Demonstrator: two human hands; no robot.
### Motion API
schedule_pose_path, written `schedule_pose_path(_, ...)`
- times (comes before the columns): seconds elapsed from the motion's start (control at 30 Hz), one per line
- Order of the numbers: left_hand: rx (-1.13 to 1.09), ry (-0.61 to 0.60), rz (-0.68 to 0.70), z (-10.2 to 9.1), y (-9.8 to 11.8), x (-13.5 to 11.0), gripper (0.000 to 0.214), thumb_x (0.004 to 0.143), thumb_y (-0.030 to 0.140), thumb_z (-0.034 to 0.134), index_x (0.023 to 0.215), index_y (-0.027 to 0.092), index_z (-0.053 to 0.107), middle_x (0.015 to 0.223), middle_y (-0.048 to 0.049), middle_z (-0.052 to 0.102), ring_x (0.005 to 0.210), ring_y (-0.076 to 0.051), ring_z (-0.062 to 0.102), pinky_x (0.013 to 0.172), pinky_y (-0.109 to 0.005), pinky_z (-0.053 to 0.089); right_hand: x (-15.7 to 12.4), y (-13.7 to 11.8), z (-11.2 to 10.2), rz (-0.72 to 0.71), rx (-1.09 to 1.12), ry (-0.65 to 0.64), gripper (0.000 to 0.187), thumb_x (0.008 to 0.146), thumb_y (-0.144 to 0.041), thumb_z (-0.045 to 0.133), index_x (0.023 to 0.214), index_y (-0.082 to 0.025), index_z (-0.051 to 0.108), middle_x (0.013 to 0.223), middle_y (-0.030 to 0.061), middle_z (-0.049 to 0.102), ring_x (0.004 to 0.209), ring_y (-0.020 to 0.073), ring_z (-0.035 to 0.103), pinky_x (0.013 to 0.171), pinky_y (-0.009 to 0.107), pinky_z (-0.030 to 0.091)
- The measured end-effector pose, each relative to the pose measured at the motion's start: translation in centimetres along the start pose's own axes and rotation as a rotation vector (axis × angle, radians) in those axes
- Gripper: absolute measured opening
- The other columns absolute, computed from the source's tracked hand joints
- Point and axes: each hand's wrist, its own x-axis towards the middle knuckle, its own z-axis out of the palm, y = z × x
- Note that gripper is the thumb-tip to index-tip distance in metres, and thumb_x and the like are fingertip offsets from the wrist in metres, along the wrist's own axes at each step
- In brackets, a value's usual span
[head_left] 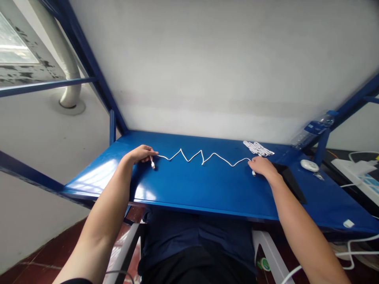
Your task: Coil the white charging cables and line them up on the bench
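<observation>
Zigzagging across the blue desk [189,189], a thin white cable [202,157] lies between the person's two hands, its bends spread from side to side over the middle of the top. The left hand [143,154] has its fingers pinched around one end, and the white plug [153,165] there sticks out below them, towards the desk's front edge. The right hand [263,165] closes thumb and fingers on the other end — a second, smaller plug [254,173] shows just beneath the fingertips.

Just behind the right hand, near the wall [222,71], lies a bundle of white cables [257,148]. A dark flat panel [290,183] lies partly under the right forearm, and to its right are a round white object [309,165] and a small item beside it, too small to make out. Further back, a clear bottle [315,130] with a blue cap and label leans at a slant in the right corner. A small white block [348,223] sits near the front right — well apart from the cable. Beyond the right end is a white power strip [359,175].
</observation>
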Motion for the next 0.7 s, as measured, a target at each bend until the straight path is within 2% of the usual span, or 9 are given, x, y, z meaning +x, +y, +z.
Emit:
schedule_pose_path(0.13,-0.035,0.006,-0.010,0.2,0.6,-0.7,0.045,0.056,0.057,0.075,0.063,0.019,0.051,0.053,0.0019,0.053,0.043,-0.008,0.043,0.040,-0.021,0.028,0.1,0.1,-0.1,0.010,0.025,-0.007,0.026,0.078,-0.037,0.049,0.060,-0.020,0.056,0.070,0.0087,0.065,0.062,0.0215,0.059,0.055,0.028,0.037)
schedule_pose_path(0.27,-0.051,-0.058,-0.020,-0.1,1.5,-1.1,0.045,0.053,0.055,0.077,0.064,0.018,0.053,0.055,0.0020,0.055,0.044,-0.008,0.043,0.041,-0.021,0.028,0.8,0.9,-0.3,0.004,0.024,-0.018,0.025,0.079,-0.036,0.049,0.060,-0.021,0.054,0.067,0.0063,0.063,0.061,0.0194,0.057,0.054,0.026,0.035)
schedule_pose_path(0.43,-0.019,-0.155,-0.025,-0.8,2.3,0.4,0.041,0.054,0.050,0.078,0.067,0.018,0.057,0.057,0.0016,0.058,0.047,-0.009,0.048,0.046,-0.022,0.036,2.5,1.5,-0.7,-0.156,0.010,-0.123,0.023,0.080,-0.031,0.050,0.060,-0.019,0.052,0.064,0.0039,0.061,0.058,0.0156,0.054,0.053,0.024,0.033)
schedule_pose_path(0.5,0.018,-0.210,-0.003,-0.3,3.0,1.4,0.038,0.056,0.048,0.077,0.071,0.017,0.058,0.057,0.0012,0.059,0.048,-0.010,0.051,0.047,-0.022,0.038,2.9,0.5,-0.8,-0.226,-0.023,-0.134,0.022,0.081,-0.031,0.051,0.063,-0.019,0.055,0.065,0.0044,0.061,0.057,0.0150,0.053,0.053,0.024,0.033)
schedule_pose_path(0.57,0.063,-0.280,0.034,1.0,4.2,2.2,0.037,0.059,0.046,0.076,0.076,0.017,0.060,0.056,0.0012,0.060,0.048,-0.011,0.053,0.048,-0.023,0.040,3.0,-1.6,-0.7,-0.309,-0.042,-0.117,0.022,0.083,-0.031,0.051,0.066,-0.018,0.057,0.067,0.0056,0.063,0.057,0.0148,0.054,0.054,0.024,0.033)
schedule_pose_path(0.7,0.129,-0.422,0.119,5.4,7.4,2.8,0.042,0.066,0.040,0.074,0.098,0.017,0.060,0.056,0.0020,0.061,0.047,-0.013,0.056,0.046,-0.023,0.043,2.2,-7.6,-0.5,-0.427,-0.060,-0.123,0.022,0.085,-0.030,0.049,0.074,-0.017,0.063,0.076,0.0096,0.068,0.061,0.0169,0.059,0.054,0.025,0.034)
